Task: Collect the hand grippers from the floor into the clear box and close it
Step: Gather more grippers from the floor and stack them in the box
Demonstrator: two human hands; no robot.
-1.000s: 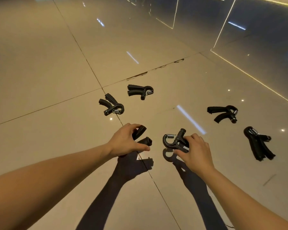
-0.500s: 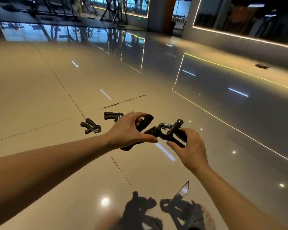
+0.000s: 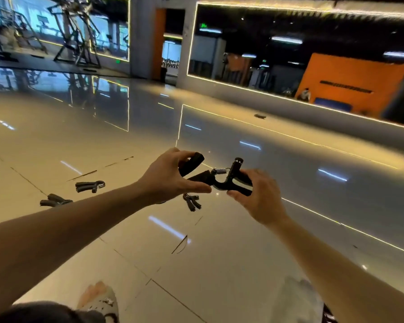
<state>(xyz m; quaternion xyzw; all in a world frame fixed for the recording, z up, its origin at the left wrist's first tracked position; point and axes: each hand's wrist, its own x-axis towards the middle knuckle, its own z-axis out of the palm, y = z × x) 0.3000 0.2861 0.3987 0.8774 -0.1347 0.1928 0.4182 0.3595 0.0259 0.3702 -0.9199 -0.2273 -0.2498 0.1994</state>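
Observation:
My left hand [image 3: 170,176] is closed on a black hand gripper [image 3: 193,163], held up in the air. My right hand [image 3: 259,197] holds a second black hand gripper [image 3: 229,178] with a steel spring, right beside the first. Three more hand grippers lie on the tiled floor: one [image 3: 90,185] to the left, another [image 3: 55,201] further left, and a third [image 3: 191,201] just below my hands. Another dark gripper [image 3: 259,116] lies far off by the wall. The clear box is out of view.
Glossy beige floor tiles [image 3: 196,264] stretch all around. A mirrored wall with lit edges [image 3: 289,99] runs along the right. Gym machines [image 3: 75,31] stand at the far left. My foot in a light shoe [image 3: 100,297] shows at the bottom.
Both hands have lifted their grippers off the floor and brought them together. The view has tilted up from the floor to the room.

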